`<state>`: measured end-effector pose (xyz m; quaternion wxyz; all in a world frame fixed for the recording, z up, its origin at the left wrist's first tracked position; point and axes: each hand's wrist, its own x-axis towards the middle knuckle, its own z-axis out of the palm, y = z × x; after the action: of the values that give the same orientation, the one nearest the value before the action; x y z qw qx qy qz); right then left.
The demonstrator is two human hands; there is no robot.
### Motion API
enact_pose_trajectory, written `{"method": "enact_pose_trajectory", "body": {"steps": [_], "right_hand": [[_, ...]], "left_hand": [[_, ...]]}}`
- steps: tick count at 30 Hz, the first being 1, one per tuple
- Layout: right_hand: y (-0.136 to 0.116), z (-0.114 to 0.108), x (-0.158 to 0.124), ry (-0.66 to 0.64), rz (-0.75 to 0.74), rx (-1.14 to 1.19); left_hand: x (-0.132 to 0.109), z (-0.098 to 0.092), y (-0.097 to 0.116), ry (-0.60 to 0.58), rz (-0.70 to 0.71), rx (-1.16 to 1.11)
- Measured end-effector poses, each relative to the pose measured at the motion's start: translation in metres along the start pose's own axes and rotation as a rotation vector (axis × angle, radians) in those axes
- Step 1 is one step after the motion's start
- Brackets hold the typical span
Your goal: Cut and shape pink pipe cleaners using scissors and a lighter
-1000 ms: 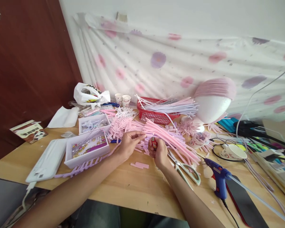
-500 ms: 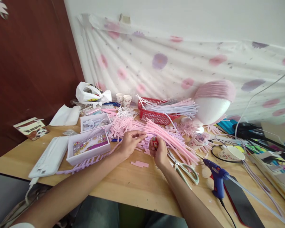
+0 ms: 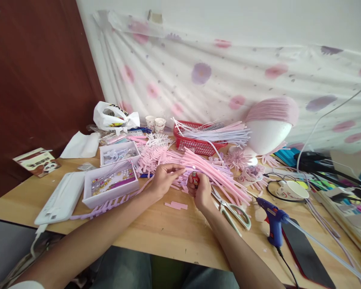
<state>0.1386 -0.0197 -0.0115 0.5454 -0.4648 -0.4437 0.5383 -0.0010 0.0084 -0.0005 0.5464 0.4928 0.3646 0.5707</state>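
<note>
My left hand [image 3: 162, 180] is closed in a pinch over the middle of the table; what its fingertips hold is too small to make out. Just to its right, my right hand [image 3: 203, 193] is wrapped round a red lighter [image 3: 195, 179], held upright. A small white spot like a flame [image 3: 193, 167] shows above the lighter, close to the left fingertips. Behind both hands lies a bundle of pink fuzzy stems [image 3: 212, 170]. A few short pink pieces [image 3: 176, 205] lie in front of them, and scissors [image 3: 233, 210] rest beside my right wrist.
A blue glue gun [image 3: 273, 220] and a dark phone-like slab [image 3: 307, 253] lie at the right. White boxes of beads [image 3: 90, 196] and a white power strip [image 3: 58, 196] are at the left. Behind stand a red basket [image 3: 195, 146] and a white head form [image 3: 267, 136].
A white flame-like spot now shows above the lighter. My hands have stayed almost in place; the whole view has shifted slightly.
</note>
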Motion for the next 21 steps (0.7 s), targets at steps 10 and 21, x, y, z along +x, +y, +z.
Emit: {"method": "enact_pose_trajectory", "body": {"steps": [10, 21], "right_hand": [[-0.005, -0.005, 0.0, 0.204, -0.304, -0.05], [-0.012, -0.007, -0.002, 0.232, -0.398, -0.28]], "left_hand": [[-0.001, 0.0, 0.004, -0.006, -0.034, -0.02], [-0.002, -0.001, 0.007, -0.03, -0.084, 0.01]]}}
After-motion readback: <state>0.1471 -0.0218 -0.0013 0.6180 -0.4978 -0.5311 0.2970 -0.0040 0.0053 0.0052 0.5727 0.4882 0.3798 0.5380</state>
